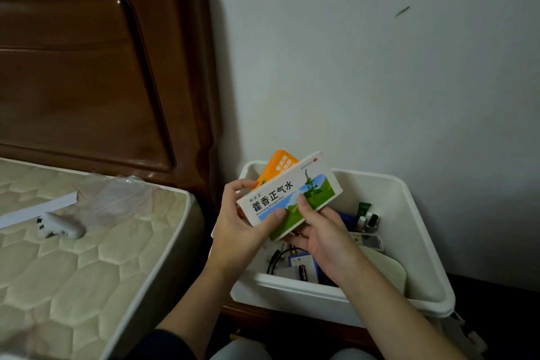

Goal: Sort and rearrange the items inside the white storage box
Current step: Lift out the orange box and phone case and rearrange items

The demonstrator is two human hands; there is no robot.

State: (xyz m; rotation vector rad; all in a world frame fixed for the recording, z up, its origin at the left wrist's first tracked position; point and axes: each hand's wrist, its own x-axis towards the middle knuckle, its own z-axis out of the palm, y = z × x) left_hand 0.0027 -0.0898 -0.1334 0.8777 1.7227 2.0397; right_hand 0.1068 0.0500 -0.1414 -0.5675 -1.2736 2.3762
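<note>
left hand (236, 228) and right hand (323, 232) raised, fingers curled, gripping

both hands hold a medicine carton (289, 194) tilted above the white box (420, 242). the left hand (239, 228) grips its lower left end, thumb on the printed face; the right hand (324, 231) holds the lower right edge, thumb on the green part. an orange carton (276, 168) sticks up just behind it. inside the box lie small bottles (369, 221), a green tube (363, 209), a remote (369, 240), a black cable (274, 260) and a blue card (302, 261). to the left, a mattress (73, 272) bears a white controller (60, 226), a paper strip (38, 209) and clear plastic (117, 196), before a wooden headboard (87, 67).
</note>
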